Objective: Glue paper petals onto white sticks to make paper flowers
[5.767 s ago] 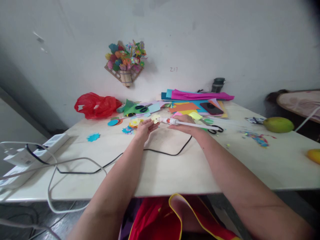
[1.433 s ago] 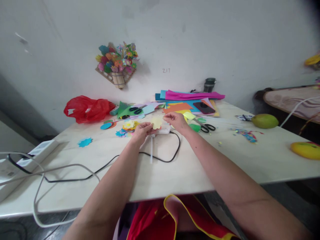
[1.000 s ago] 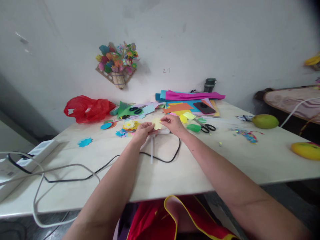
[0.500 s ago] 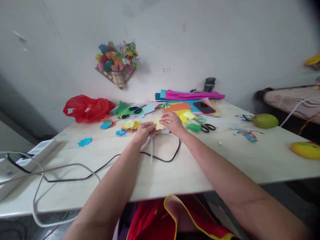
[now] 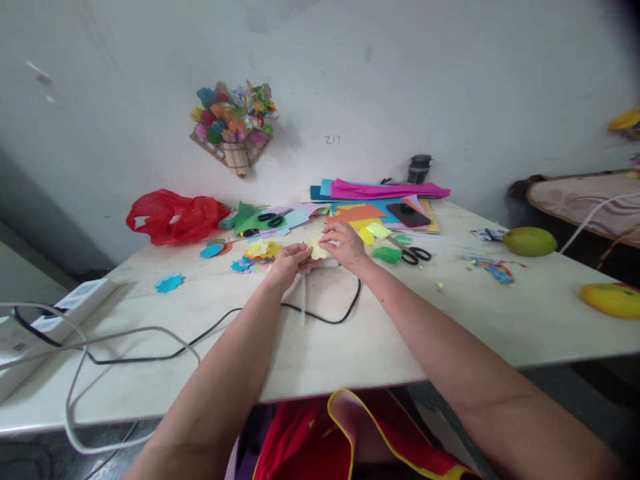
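A pale yellow paper flower [image 5: 317, 249] is pinched between my two hands over the middle of the table. My left hand [image 5: 293, 262] grips its left side with thumb and fingers closed. From the right, the fingertips of my right hand [image 5: 346, 245] press together at the flower's other edge. Under the hands lies a white tool, mostly hidden, that looks like a glue gun; a translucent stick [image 5: 303, 303] sticks out towards me and a black cord [image 5: 345, 319] loops beside it. Left of my left hand is a pile of yellow and blue paper flowers [image 5: 260, 251].
Black-handled scissors [image 5: 416, 255] and green paper scraps [image 5: 387, 255] lie to the right. Coloured sheets [image 5: 357, 213], a phone [image 5: 409, 215] and a red plastic bag [image 5: 177, 217] are at the back. A power strip [image 5: 75, 307] with cables stands left; mangoes [image 5: 530, 241] are right.
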Demonstrator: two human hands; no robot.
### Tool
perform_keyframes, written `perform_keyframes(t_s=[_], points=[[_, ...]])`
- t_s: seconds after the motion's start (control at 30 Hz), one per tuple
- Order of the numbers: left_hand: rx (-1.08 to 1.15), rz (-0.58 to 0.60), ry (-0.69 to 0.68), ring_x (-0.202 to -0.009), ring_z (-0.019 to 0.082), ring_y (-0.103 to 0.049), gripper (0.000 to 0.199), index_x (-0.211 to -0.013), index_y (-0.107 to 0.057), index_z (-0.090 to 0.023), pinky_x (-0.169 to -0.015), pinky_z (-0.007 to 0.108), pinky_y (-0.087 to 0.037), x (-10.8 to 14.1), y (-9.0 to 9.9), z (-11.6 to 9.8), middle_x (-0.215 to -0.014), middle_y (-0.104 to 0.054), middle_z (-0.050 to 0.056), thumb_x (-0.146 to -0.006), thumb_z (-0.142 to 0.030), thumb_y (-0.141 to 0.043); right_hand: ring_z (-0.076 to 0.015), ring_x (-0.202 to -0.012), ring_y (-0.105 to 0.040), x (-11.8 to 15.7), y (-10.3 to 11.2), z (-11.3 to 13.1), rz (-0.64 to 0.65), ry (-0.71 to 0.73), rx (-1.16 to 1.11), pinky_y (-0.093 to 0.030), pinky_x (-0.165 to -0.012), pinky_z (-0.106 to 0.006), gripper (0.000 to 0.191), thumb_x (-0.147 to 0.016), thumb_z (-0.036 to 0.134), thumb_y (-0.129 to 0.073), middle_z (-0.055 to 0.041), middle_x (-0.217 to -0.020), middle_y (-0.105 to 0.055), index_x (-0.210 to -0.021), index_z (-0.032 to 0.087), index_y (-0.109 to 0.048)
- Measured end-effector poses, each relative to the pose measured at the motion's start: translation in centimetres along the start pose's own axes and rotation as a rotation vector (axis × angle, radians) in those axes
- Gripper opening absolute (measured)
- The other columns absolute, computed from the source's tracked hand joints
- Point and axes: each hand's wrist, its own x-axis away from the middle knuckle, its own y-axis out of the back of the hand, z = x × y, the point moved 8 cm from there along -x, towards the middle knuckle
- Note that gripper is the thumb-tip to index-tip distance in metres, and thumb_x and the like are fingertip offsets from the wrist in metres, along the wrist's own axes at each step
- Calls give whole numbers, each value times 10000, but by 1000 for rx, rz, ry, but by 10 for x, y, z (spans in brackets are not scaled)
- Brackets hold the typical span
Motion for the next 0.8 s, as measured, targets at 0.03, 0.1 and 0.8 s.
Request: perform_keyframes(t_s=[0.03,0.1,0.8], points=[[5,-3,2,-619,127,-626,253,-738,-555,-109,-628,268,-534,0,0,0,-650,-623,17,-596,-235,-723,-195,-899,-518,0,0,2,9,15,-3,-401,-767,-331,70,-695,204,-620,-37,-903,-608,-649,222,-670],[15,-4,1,-619,128,-629,253,-734,-554,-109,-625,265,-534,0,0,-1,-659,-631,23,-594,-233,-724,-192,-905,-520,0,2,5,20,36,-22,-399,-787,-332,97,-718,205,-587,-44,-916,-607,-665,215,-668],[-47,47,5,-607,138,-639,335,-813,-567,-119,-612,263,-527,1,-5,-1,-681,-663,27,-570,-267,-745,-90,-525,-436,24,-24,-32,285,-687,-675,-278,-499,-231,361,-551,483,-664,22,-528,-516,-585,139,-560]])
